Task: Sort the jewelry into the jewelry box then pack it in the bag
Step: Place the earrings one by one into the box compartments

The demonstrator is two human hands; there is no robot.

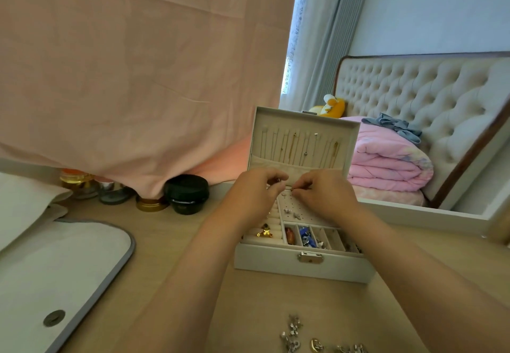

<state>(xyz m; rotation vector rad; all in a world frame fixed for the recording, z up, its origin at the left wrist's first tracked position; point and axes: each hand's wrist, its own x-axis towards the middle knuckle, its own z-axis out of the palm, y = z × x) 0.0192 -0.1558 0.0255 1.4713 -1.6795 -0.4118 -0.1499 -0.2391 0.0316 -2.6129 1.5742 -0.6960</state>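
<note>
A white jewelry box (276,263) stands open on the wooden desk, its lid (303,137) upright with several thin necklaces hanging inside. Both hands hover over the perforated earring panel (292,210) at the back of the tray. My left hand (256,189) pinches a small earring piece between thumb and forefinger. My right hand (323,191) pinches another tiny silver piece at the panel's top edge. The front compartments hold an orange stone, blue pieces and silver bits; a gold item (264,232) sits in the ring rolls. Loose silver and gold jewelry (303,339) lies on the desk near me.
A white bag with grey trim and a snap button (63,270) lies at the left. Cosmetic jars, one black (187,194), stand under a pink cloth (138,63) at the back. A bed with a pink quilt (386,165) lies behind the desk's white edge.
</note>
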